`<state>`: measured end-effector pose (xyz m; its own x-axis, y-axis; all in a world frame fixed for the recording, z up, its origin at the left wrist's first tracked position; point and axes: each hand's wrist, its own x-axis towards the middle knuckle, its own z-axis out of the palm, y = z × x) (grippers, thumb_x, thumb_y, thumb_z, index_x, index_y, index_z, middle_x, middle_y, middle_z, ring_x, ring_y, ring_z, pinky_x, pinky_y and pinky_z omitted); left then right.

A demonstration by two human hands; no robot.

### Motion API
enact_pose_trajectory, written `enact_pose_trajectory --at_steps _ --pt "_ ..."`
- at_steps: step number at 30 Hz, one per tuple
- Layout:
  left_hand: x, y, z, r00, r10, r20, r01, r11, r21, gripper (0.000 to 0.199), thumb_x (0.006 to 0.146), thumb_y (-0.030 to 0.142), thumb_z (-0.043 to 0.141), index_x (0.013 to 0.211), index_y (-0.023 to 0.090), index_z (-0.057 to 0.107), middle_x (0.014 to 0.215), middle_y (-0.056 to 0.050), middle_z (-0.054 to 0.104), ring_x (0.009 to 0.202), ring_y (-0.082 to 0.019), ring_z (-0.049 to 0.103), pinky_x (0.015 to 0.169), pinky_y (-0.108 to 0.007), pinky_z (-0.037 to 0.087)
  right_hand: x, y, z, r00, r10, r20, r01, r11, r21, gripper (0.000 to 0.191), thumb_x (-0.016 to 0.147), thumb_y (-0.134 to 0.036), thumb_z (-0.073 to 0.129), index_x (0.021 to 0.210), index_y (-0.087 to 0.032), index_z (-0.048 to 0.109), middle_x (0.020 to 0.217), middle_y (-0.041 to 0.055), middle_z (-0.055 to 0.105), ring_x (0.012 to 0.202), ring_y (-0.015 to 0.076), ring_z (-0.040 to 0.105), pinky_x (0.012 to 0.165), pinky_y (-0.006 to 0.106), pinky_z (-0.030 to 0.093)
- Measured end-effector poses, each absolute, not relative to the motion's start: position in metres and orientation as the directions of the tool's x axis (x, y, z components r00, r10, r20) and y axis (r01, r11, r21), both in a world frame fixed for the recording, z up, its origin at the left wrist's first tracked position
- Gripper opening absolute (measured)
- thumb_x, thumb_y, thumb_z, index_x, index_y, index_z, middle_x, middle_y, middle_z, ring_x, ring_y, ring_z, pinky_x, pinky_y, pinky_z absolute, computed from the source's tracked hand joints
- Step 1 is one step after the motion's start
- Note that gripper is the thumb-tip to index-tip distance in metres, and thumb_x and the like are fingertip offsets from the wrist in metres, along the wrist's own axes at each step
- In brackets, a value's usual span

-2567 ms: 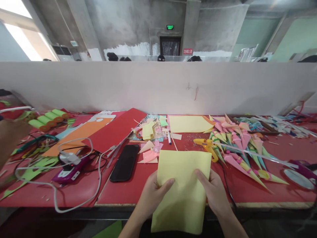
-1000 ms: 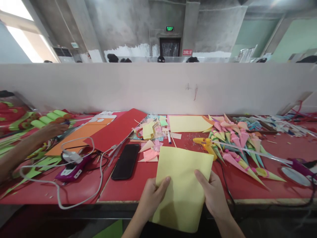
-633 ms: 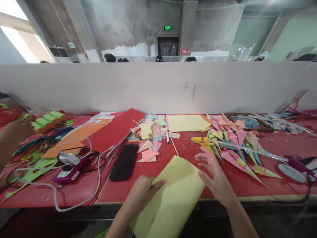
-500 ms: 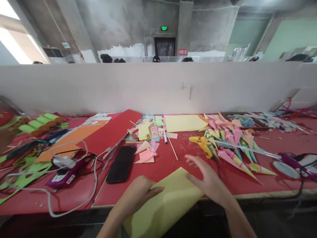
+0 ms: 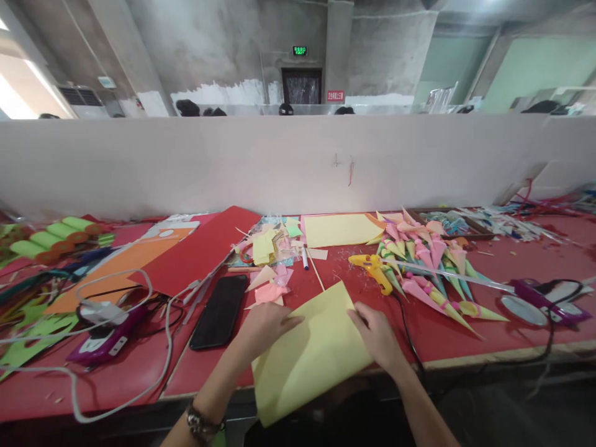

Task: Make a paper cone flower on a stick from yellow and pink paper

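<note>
A sheet of yellow paper point(image 5: 311, 354) is held tilted over the table's front edge, one corner pointing away from me. My left hand point(image 5: 267, 326) pinches its left edge, thumb on top and the fingers hidden behind. At the opposite edge my right hand point(image 5: 379, 335) grips the paper between thumb and curled fingers. Just left of my left hand lies a black phone point(image 5: 218, 311). Beyond the sheet are a wooden stick point(image 5: 316, 271), a marker pen point(image 5: 305, 258) and pink paper scraps point(image 5: 269, 292).
A yellow glue gun point(image 5: 372, 268) lies to the right beside a pile of paper cones point(image 5: 431, 254). More yellow paper point(image 5: 342, 230) and red card point(image 5: 205, 251) lie further back. Purple power strips point(image 5: 100, 341) with loose cables sit on both sides. A white partition point(image 5: 279, 161) stands behind.
My right hand has come down from above the paper and closed on its right edge. The sheet has been raised and spread flatter. My left hand has moved slightly away from me.
</note>
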<state>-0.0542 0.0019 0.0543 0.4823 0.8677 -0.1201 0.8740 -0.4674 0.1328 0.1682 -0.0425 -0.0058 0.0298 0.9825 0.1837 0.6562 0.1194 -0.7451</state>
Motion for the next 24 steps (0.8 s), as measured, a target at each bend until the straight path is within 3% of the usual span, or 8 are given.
enact_pose_trajectory --at_steps 6,11,14,17,19,21,24 --pt "-0.052 0.015 0.037 0.447 0.888 -0.107 0.894 -0.446 0.034 0.037 0.087 0.034 0.029 0.081 0.017 0.061 0.075 -0.008 0.064 0.068 -0.019 0.06 0.056 -0.024 0.036 0.173 -0.041 -0.01 0.124 0.986 0.111 0.905 -0.067 -0.42 0.029 0.087 -0.031 0.034 0.068 -0.018 0.052 0.059 0.0025 0.06 0.055 0.0137 0.054 0.048 0.023 0.021" --pt "-0.051 0.031 0.021 0.502 0.858 -0.107 0.851 -0.512 -0.112 0.034 0.087 0.027 0.03 0.085 0.014 0.062 0.071 -0.009 0.063 0.065 -0.021 0.06 0.054 -0.029 0.04 0.165 -0.038 -0.007 0.15 0.985 0.082 0.977 -0.134 -0.167 0.029 0.087 -0.032 0.036 0.075 -0.02 0.059 0.065 0.0062 0.066 0.063 0.018 0.059 0.051 0.025 0.024" --pt "-0.044 0.034 0.021 0.525 0.849 -0.065 0.842 -0.529 -0.109 0.031 0.086 0.022 0.032 0.083 0.013 0.061 0.075 -0.01 0.063 0.069 -0.023 0.06 0.058 -0.032 0.044 0.162 -0.034 -0.007 0.167 0.98 0.107 0.982 -0.155 -0.11 0.029 0.087 -0.031 0.036 0.076 -0.02 0.06 0.064 0.0071 0.066 0.064 0.0191 0.06 0.056 0.026 0.028" --pt "-0.029 0.023 0.022 0.537 0.843 -0.01 0.839 -0.536 -0.097 0.026 0.082 0.015 0.039 0.101 0.011 0.056 0.101 -0.013 0.059 0.098 -0.026 0.053 0.077 -0.038 0.043 0.161 -0.031 -0.009 0.183 0.977 0.108 0.98 -0.172 -0.1 0.028 0.087 -0.029 0.036 0.079 -0.018 0.06 0.064 0.0084 0.066 0.062 0.0193 0.06 0.059 0.028 0.03" --pt "-0.016 0.009 0.019 0.579 0.815 0.015 0.814 -0.577 -0.065 0.037 0.08 0.016 0.043 0.117 0.016 0.046 0.121 -0.01 0.05 0.112 -0.025 0.044 0.089 -0.038 0.038 0.16 -0.029 -0.011 0.173 0.978 0.113 0.982 -0.163 -0.095 0.028 0.088 -0.028 0.035 0.08 -0.018 0.06 0.064 0.009 0.066 0.061 0.0189 0.06 0.061 0.028 0.031" --pt "-0.003 -0.007 0.012 0.746 0.665 0.034 0.662 -0.747 0.058 0.045 0.079 0.023 0.047 0.124 0.019 0.039 0.127 -0.009 0.044 0.118 -0.024 0.039 0.094 -0.038 0.036 0.159 -0.028 -0.012 0.165 0.978 0.129 0.984 -0.156 -0.083 0.028 0.088 -0.028 0.035 0.081 -0.018 0.06 0.063 0.0093 0.066 0.06 0.0188 0.06 0.062 0.029 0.031" --pt "0.009 -0.024 0.0 0.822 0.566 0.059 0.554 -0.819 0.15 0.043 0.083 0.027 0.043 0.125 0.021 0.038 0.131 -0.006 0.041 0.122 -0.023 0.034 0.097 -0.036 0.033 0.159 -0.028 -0.014 0.166 0.974 0.156 0.985 -0.156 -0.075 0.027 0.087 -0.028 0.035 0.08 -0.019 0.06 0.061 0.0095 0.066 0.058 0.0189 0.06 0.061 0.03 0.031"
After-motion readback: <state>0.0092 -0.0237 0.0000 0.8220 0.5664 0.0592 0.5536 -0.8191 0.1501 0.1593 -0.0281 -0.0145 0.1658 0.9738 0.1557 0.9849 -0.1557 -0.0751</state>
